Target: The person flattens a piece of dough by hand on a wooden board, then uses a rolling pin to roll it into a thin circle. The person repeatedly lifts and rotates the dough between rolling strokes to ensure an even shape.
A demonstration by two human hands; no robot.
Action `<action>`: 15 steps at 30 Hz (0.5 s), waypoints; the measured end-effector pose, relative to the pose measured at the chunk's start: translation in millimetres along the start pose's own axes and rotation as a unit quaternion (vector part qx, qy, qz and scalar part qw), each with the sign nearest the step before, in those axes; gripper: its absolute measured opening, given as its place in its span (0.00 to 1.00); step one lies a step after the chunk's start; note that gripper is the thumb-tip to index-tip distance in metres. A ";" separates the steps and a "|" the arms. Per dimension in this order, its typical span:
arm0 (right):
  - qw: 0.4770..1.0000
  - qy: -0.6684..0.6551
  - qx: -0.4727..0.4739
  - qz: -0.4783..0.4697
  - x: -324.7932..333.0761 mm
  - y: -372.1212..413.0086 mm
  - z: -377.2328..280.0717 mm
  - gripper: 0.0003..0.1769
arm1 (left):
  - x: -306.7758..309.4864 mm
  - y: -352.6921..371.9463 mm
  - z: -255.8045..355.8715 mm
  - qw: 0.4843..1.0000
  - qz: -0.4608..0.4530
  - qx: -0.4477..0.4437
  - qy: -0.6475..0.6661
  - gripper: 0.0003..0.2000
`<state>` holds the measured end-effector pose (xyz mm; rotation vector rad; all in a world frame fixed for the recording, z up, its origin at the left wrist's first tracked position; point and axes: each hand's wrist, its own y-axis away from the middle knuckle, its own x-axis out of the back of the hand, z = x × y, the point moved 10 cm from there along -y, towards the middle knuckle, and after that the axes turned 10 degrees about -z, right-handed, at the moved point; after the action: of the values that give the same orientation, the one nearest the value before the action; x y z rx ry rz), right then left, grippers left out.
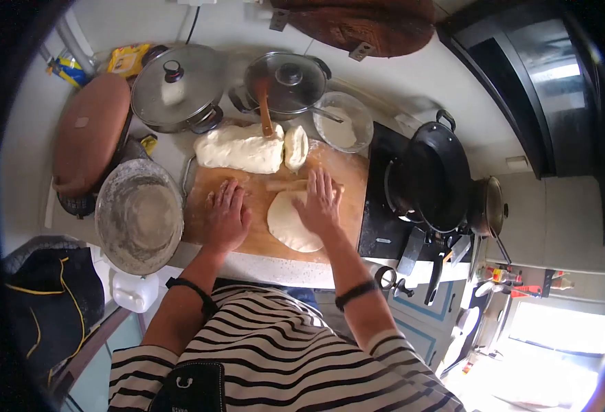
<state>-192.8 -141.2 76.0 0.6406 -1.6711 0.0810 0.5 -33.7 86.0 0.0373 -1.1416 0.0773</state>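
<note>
On the wooden cutting board (203,182), a flattened round of dough (288,223) lies near the front edge. My right hand (321,206) rests over the rolling pin (287,185) and the round's right side, fingers stretched forward across the pin. Left of the round, my left hand (227,218) lies flat on the board with its fingers extended, apart from the dough. A thick log of dough (237,149) sits along the board's back, with a cut piece of dough (295,147) beside its right end. A brown wooden handle (265,113) overlaps the log's top.
A floury metal bowl (139,218) stands at the left. Behind the board are two lidded pots (172,103) (285,93) and a glass bowl of flour (343,123) with a spoon. A black wok (440,178) sits on the cooktop (378,230) at right, near a cleaver (411,253).
</note>
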 end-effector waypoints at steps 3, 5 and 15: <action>1.000 -0.007 -0.019 -0.015 12.9 -25.4 -0.9 0.45 | -1.8 -1.9 -0.5 1.000 -0.025 0.002 -0.007 0.25; 1.000 0.014 -0.009 0.000 6.0 -19.1 0.0 0.45 | -3.1 -2.4 -1.5 1.000 -0.026 0.005 0.000 0.25; 1.000 -0.002 0.017 0.016 2.1 72.2 -7.9 0.46 | 8.8 1.7 3.1 1.000 0.017 -0.001 -0.003 0.25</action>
<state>-218.5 -78.0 101.1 0.6398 -1.6874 0.1301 1.2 -31.8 95.3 0.0166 -1.1490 0.1069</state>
